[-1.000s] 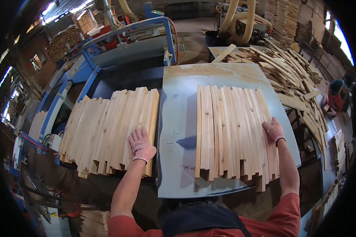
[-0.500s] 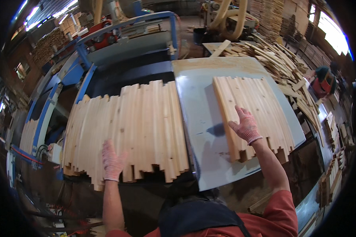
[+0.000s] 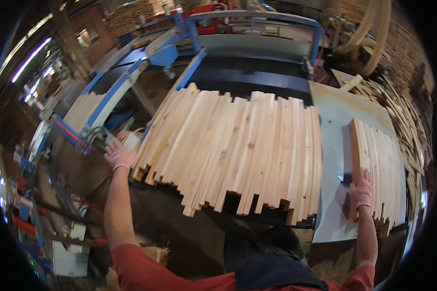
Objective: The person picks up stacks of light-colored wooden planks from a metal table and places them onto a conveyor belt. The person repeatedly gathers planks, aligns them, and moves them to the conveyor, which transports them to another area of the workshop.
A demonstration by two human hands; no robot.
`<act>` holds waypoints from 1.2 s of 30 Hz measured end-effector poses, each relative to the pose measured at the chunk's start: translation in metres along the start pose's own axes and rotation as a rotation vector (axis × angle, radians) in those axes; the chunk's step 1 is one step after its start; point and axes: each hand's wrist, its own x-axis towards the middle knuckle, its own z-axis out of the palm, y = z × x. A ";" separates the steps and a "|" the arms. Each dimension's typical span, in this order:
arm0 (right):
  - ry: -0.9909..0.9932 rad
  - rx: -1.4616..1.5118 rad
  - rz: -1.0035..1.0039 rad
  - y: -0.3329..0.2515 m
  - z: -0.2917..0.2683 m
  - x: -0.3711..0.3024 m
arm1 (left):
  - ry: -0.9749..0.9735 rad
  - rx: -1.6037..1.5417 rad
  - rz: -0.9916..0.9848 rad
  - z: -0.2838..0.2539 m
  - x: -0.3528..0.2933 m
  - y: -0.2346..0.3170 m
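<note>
A wide row of pale wooden strips (image 3: pixel 228 145) lies side by side on the dark bed of a blue-framed machine, its near ends uneven. My left hand (image 3: pixel 120 154), in a pinkish work glove, reaches past the row's left edge with fingers spread. It is at a small white control box (image 3: pixel 131 140) with a red button; whether it touches the box I cannot tell. On the right, a smaller stack of wooden strips (image 3: pixel 381 167) rests on a grey metal table (image 3: pixel 332 155). My right hand (image 3: pixel 362 189), gloved too, lies with fingers extended at that stack's left side.
The machine's blue frame (image 3: pixel 257 14) spans the far side. More strips (image 3: pixel 84 111) lie on a bed at the left. Beyond the grey table is a heap of loose wood pieces (image 3: pixel 410 121). Pale hoses (image 3: pixel 369 43) hang at the far right.
The view has turned to the left. My left hand has moved from the near ends of the wide row to the control box. My right hand has come down to the stack's near left side.
</note>
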 end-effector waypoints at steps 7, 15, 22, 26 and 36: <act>0.240 0.011 -0.114 0.003 0.003 0.005 | 0.229 -0.365 0.378 0.001 -0.011 -0.005; 0.043 0.053 0.025 0.023 -0.002 -0.020 | -0.004 0.030 0.099 -0.062 -0.090 0.099; 0.171 0.385 -0.077 0.051 -0.038 -0.066 | 0.009 -1.074 0.565 0.060 0.003 0.212; 0.263 0.473 0.079 0.130 -0.046 -0.104 | -0.247 -1.131 0.794 0.012 -0.143 0.393; 0.144 0.479 -0.152 0.190 -0.042 -0.126 | -0.273 -0.776 1.393 -0.083 -0.467 0.732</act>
